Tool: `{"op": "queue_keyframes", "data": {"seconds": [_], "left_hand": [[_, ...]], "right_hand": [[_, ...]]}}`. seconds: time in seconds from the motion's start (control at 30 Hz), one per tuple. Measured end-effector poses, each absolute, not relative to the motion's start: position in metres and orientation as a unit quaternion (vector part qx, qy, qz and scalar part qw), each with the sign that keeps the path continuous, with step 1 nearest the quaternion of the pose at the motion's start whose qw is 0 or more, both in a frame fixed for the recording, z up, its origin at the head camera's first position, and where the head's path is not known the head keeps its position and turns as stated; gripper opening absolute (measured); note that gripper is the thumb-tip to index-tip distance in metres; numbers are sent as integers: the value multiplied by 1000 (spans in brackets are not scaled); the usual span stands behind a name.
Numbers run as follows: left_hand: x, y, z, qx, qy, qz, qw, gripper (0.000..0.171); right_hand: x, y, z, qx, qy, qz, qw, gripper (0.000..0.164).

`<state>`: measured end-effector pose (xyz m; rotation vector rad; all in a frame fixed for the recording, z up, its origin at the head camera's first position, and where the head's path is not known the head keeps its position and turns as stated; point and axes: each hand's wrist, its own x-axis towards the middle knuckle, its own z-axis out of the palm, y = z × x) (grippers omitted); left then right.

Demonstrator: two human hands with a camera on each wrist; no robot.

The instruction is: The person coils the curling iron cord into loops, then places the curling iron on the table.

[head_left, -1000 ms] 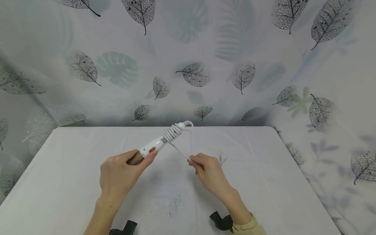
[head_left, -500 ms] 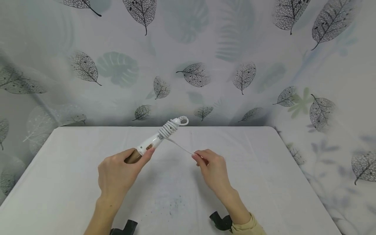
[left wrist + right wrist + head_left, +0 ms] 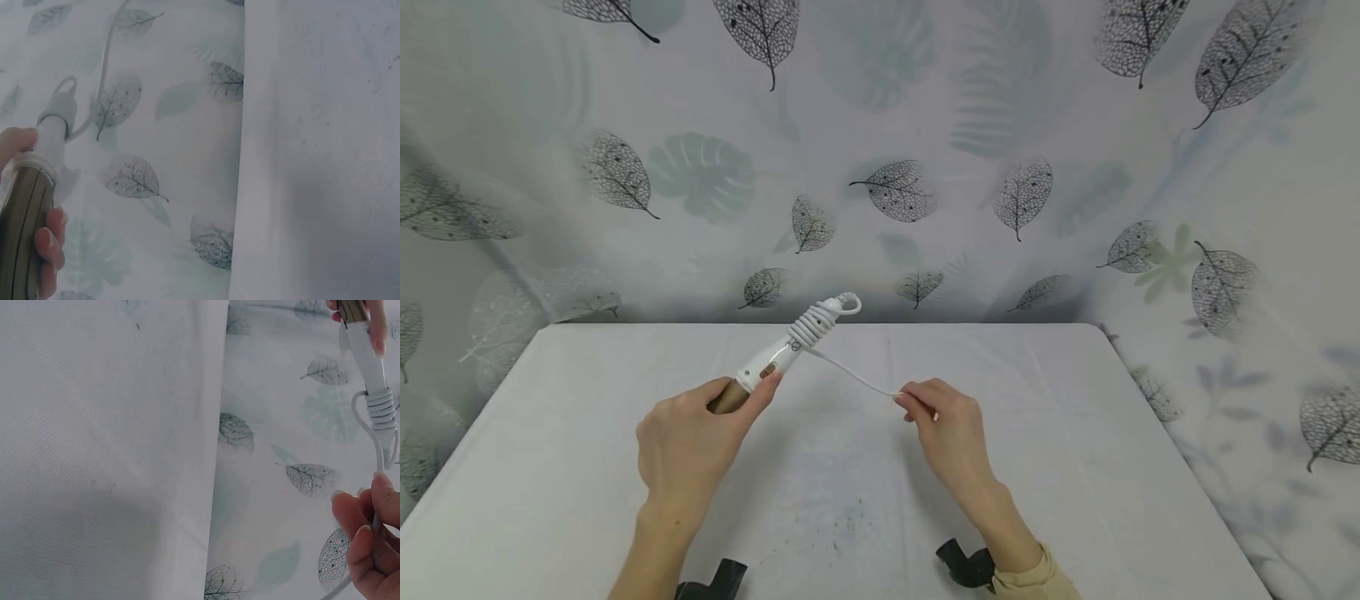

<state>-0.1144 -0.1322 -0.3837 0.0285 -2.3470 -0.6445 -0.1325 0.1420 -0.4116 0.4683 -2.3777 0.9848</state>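
My left hand [image 3: 688, 442] grips a hair straightener [image 3: 772, 360] by its brown-gold barrel, the thumb lying along the white handle. The straightener is held tilted above the table, its cord end pointing up and away to the right. Several turns of white cord [image 3: 812, 325] are wound round the end of the handle. From these turns a free stretch of cord [image 3: 850, 372] runs to my right hand [image 3: 951, 429], which pinches it between thumb and fingers. In the right wrist view the cord [image 3: 379, 453] passes through the fingers and continues below them. The plug is out of sight.
A white-covered table [image 3: 1037, 467] lies under both hands, with small bluish specks near its middle front. Behind it hangs a leaf-patterned curtain [image 3: 850, 108]. Black curved pieces [image 3: 966, 567] sit beside both wrists.
The straightener and left hand have moved left and slightly up. My right hand has shifted a little right and up, still pinching the cord. The free stretch between them looks longer.
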Motion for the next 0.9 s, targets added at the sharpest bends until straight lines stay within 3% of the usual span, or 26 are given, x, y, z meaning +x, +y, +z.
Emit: {"op": "queue_keyframes", "data": {"seconds": [0.27,0.6,0.9], "left_hand": [[-113,-132,-382,65,-930,-254,256,59],[-113,-133,-383,65,-949,-237,199,57],[-112,-132,-376,55,-969,-240,-10,79]], "right_hand": [[-131,144,-408,226,-839,384,311,8],[-129,142,-403,300,-813,405,290,13],[-129,142,-400,350,-778,376,361,19]]}}
